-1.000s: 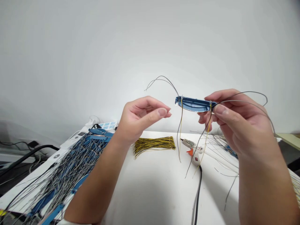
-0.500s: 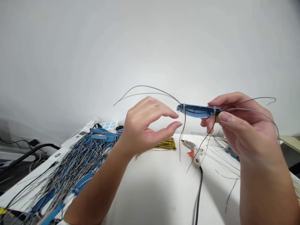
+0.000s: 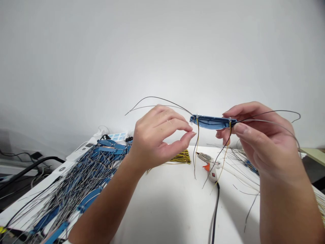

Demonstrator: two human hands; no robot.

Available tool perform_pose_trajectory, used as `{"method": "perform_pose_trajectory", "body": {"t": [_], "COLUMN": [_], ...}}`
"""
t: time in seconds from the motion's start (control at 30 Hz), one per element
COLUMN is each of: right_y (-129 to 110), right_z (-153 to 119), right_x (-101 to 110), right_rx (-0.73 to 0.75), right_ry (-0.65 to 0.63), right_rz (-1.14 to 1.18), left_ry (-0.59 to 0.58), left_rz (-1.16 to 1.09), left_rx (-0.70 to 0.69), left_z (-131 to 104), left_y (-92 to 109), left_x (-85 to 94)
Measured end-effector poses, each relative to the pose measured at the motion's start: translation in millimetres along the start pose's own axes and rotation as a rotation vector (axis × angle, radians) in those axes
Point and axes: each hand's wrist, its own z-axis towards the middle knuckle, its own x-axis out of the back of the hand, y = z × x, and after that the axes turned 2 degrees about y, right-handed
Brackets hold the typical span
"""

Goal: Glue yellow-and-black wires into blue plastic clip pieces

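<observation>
Now held up level over table [image 3: 177, 203]: blue strip [image 3: 212, 122], long axis left to right, right end pinched in right hand [image 3: 256, 139]. Left end just off the fingertips [image 3: 189, 128] of left hand [image 3: 157, 135], fingers narrowed, gripping nothing, nearer to the free end. Against half a second ago: thumb and forefinger closer together, gray wires [image 3: 157, 101] arching lower over knuckles.

glossy blue plastic strip [image 3: 212, 121], matt white table [image 3: 172, 203]

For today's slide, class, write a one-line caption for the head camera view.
Right hand pinches one end of a wired blue strip while the left hand reaches its other end, above a white table.
</observation>
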Motion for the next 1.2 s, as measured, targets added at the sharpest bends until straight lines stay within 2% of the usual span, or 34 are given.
{"method": "perform_pose_trajectory", "body": {"t": [0.13,0.33,0.43,0.5,0.6,0.7,0.8,0.87,0.93,1.03,1.07,1.13,1.2], "right_y": [1,4,22,45,92,139,171,181,180,160,149,126,106], "right_z": [0,5,6,-2,-30,-68,-95,-104,-108,-113,-115,-120,-125], "right_x": [-1,1,0,-4,-15,-27,-31,-27,-20,-13,-14,-23,-39], "right_rx": [0.022,-0.027,-0.135,-0.282,-0.545,-0.768,-0.894,-0.929,-0.951,-0.926,-0.868,-0.610,-0.454], "right_ry": [0.014,0.047,0.027,-0.020,-0.140,-0.194,-0.196,-0.203,-0.208,-0.172,-0.153,-0.135,-0.196], "right_rz": [0.012,0.017,0.063,0.112,0.172,0.147,0.076,0.029,-0.045,-0.219,-0.289,-0.428,-0.379], "left_ry": [-0.052,-0.116,-0.148,-0.182,-0.235,-0.263,-0.295,-0.327,-0.357,-0.383,-0.391,-0.406,-0.414], "left_rz": [-0.014,-0.059,-0.091,-0.111,-0.134,-0.120,-0.094,-0.085,-0.089,-0.116,-0.124,-0.125,-0.110], "left_rx": [-0.036,-0.109,-0.114,-0.111,-0.115,-0.103,-0.055,-0.010,0.032,0.088,0.101,0.110,0.096], "left_z": [0,1,-1,-8,-35,-77,-124,-149,-166,-180,-182,-185,-185], "left_y": [0,2,7,13,18,15,9,5,3,1,1,2,3], "left_x": [-1.0,-2.4,-4.2,-7.1,-15.4,-26.7,-37.3,-42.8,-47.3,-52.6,-54.0,-56.1,-57.2]}}
